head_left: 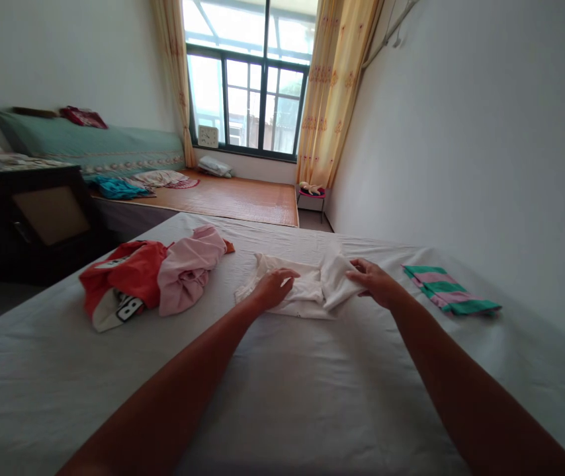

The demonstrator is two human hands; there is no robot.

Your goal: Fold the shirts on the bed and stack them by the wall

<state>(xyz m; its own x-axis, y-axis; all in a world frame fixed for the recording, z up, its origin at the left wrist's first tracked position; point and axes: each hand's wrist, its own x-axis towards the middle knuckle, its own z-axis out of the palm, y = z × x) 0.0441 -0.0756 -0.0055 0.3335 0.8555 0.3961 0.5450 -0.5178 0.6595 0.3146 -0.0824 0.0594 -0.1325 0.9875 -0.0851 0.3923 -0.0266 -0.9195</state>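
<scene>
A white garment (302, 291), its exact kind unclear, lies spread on the pale bed sheet (292, 390). Its right part is lifted and folded over toward the middle. My right hand (372, 281) pinches that raised right edge between thumb and fingers. Over the garment's left part is my left hand (275, 289), fingers loosely curved and apart, resting on or just above the cloth. To the right lies a folded green and pink striped garment (448, 289). On the left are a crumpled red garment (136, 271) with white and black parts and a pink garment (190, 268).
Beyond the bed is a wooden platform (243, 198) with a blue cloth (118, 188) and other fabric on it. A dark cabinet (29, 218) stands at the left. The white wall (485, 145) runs along the right. A small stool (312, 193) stands below the curtain (322, 99).
</scene>
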